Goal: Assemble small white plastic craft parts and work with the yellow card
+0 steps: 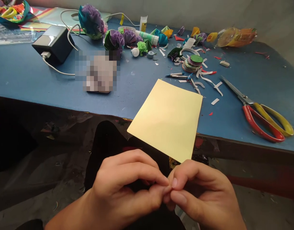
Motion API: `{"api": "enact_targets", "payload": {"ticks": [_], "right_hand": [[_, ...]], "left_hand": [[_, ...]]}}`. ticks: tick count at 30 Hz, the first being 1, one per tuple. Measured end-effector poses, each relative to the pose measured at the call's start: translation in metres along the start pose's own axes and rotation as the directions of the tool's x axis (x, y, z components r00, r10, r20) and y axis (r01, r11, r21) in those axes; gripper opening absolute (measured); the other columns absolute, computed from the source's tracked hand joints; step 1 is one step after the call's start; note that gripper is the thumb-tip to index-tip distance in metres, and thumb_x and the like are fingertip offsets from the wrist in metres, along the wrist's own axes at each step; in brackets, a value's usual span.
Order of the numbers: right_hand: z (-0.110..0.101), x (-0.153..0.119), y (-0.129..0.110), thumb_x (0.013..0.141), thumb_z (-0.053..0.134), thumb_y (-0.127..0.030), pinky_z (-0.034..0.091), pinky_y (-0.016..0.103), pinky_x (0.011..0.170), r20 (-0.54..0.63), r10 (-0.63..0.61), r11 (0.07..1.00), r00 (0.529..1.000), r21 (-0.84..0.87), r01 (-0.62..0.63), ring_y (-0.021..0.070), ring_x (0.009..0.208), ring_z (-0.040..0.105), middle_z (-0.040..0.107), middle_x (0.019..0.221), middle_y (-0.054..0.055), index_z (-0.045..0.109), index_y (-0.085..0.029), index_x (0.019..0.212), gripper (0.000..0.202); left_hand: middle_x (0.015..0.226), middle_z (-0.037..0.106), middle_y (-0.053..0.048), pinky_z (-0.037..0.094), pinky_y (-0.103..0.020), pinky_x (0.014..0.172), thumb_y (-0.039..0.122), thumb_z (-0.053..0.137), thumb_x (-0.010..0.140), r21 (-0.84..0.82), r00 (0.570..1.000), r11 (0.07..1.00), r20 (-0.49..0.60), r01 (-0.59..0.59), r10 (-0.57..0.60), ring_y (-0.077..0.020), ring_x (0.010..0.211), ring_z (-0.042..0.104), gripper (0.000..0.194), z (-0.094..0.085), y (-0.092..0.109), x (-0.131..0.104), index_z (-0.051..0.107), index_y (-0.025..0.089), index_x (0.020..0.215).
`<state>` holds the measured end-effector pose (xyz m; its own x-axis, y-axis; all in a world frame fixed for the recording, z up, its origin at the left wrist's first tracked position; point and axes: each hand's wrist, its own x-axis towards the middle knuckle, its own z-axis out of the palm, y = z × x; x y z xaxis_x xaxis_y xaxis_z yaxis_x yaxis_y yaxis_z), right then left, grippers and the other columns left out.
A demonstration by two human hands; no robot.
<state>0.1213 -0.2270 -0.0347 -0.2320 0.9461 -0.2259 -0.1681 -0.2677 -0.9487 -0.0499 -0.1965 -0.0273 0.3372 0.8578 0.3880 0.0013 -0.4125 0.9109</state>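
My left hand (130, 182) and my right hand (206, 191) meet over my lap, below the table's front edge. Thumb and fingers are pinched on both, and the fingertips touch each other. What lies between them, if anything, is too small or hidden to make out. Just beyond the fingers, a blank sheet of pale yellow paper (170, 115) rests on the blue table (120, 102), its near part sticking out past the edge. To the right of the paper lie large scissors (245, 97) with one red and one yellow handle, blades slightly apart.
Paper scraps (215, 101), a pair of compasses (179, 76) and a stack of round pieces (192, 63) lie behind the paper. Farther back are ruffled paper shapes (91, 20) and a plastic bottle (236, 36). A black box (54, 44) with a white cable stands at left, near a blurred-out object (101, 73).
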Motion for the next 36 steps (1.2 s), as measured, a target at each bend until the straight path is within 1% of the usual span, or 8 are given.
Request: {"api": "enact_targets", "payload": {"ticks": [3,6,10,17,25,29,33,36], "right_hand": [[0.001,0.000,0.000,0.073,0.071,-0.021,0.045,0.017,0.045,-0.052,-0.026,1.000,0.998,0.002,0.026,0.0093,0.047,0.056,0.066,0.058,-0.002,0.068,-0.026,0.075,0.005],[0.001,0.000,-0.001,0.077,0.068,-0.023,0.044,0.017,0.043,-0.045,-0.143,0.983,0.989,-0.126,0.136,0.0097,0.046,0.056,0.067,0.058,-0.002,0.069,-0.029,0.080,0.007],[-0.001,0.002,-0.003,0.080,0.065,-0.018,0.041,0.017,0.038,-0.006,-0.306,0.909,0.952,-0.300,0.290,0.0086,0.042,0.055,0.067,0.058,-0.005,0.068,-0.034,0.087,0.018],[-0.003,0.005,-0.007,0.075,0.067,-0.014,0.046,0.020,0.039,0.029,-0.462,0.771,0.886,-0.480,0.418,0.0136,0.047,0.063,0.069,0.062,-0.004,0.066,-0.029,0.085,0.018],[-0.010,0.011,-0.023,0.076,0.069,-0.018,0.051,0.012,0.050,0.214,-0.429,0.669,0.878,-0.577,0.468,0.0083,0.049,0.064,0.071,0.067,-0.006,0.063,-0.026,0.080,0.010],[-0.009,0.013,-0.030,0.078,0.066,-0.021,0.048,0.010,0.044,0.261,-0.418,0.588,0.870,-0.652,0.479,0.0070,0.046,0.062,0.070,0.062,-0.006,0.062,-0.025,0.075,0.007],[-0.010,0.011,-0.032,0.081,0.064,-0.023,0.051,0.010,0.053,0.285,-0.425,0.506,0.859,-0.712,0.486,0.0059,0.046,0.062,0.070,0.062,-0.007,0.061,-0.024,0.076,0.006],[-0.013,0.007,-0.030,0.084,0.061,-0.025,0.050,0.009,0.056,0.311,-0.381,0.497,0.871,-0.725,0.476,0.0054,0.053,0.064,0.070,0.067,-0.006,0.059,-0.023,0.081,0.004]], "left_hand": [[0.075,0.066,-0.004,0.055,-0.017,0.056,0.001,0.070,0.070,-0.068,0.999,0.996,0.018,0.049,-0.048,-0.0107,0.065,0.063,0.017,0.000,-0.001,-0.002,0.067,0.012,0.083],[0.076,0.065,-0.003,0.055,-0.019,0.057,0.002,0.069,0.071,-0.095,0.996,0.992,0.039,0.082,-0.079,-0.0113,0.066,0.063,0.018,0.001,-0.001,-0.002,0.066,0.013,0.085],[0.075,0.065,-0.003,0.054,-0.018,0.057,-0.002,0.070,0.068,-0.109,0.996,0.991,0.043,0.076,-0.072,-0.0104,0.066,0.062,0.020,0.002,-0.001,-0.002,0.064,0.012,0.080],[0.079,0.065,-0.001,0.053,-0.018,0.061,-0.004,0.071,0.065,-0.152,0.986,0.978,0.105,0.142,-0.127,-0.0106,0.070,0.062,0.027,0.002,-0.002,-0.005,0.063,0.014,0.083],[0.082,0.062,0.001,0.051,-0.018,0.062,-0.002,0.070,0.068,-0.153,0.928,0.934,0.247,0.322,-0.280,-0.0101,0.072,0.060,0.029,-0.004,0.002,0.000,0.061,0.020,0.085],[0.083,0.062,0.001,0.051,-0.019,0.065,-0.002,0.069,0.070,-0.130,0.922,0.936,0.262,0.327,-0.286,-0.0108,0.074,0.060,0.030,-0.006,0.002,-0.001,0.061,0.021,0.086],[0.084,0.063,0.000,0.051,-0.019,0.065,0.000,0.071,0.069,-0.135,0.926,0.940,0.265,0.313,-0.270,-0.0114,0.074,0.060,0.027,-0.006,0.000,-0.002,0.061,0.020,0.085],[0.083,0.063,0.000,0.050,-0.019,0.065,0.005,0.071,0.071,-0.106,0.914,0.935,0.272,0.338,-0.300,-0.0114,0.074,0.060,0.021,-0.006,0.000,-0.002,0.061,0.020,0.083]]}}
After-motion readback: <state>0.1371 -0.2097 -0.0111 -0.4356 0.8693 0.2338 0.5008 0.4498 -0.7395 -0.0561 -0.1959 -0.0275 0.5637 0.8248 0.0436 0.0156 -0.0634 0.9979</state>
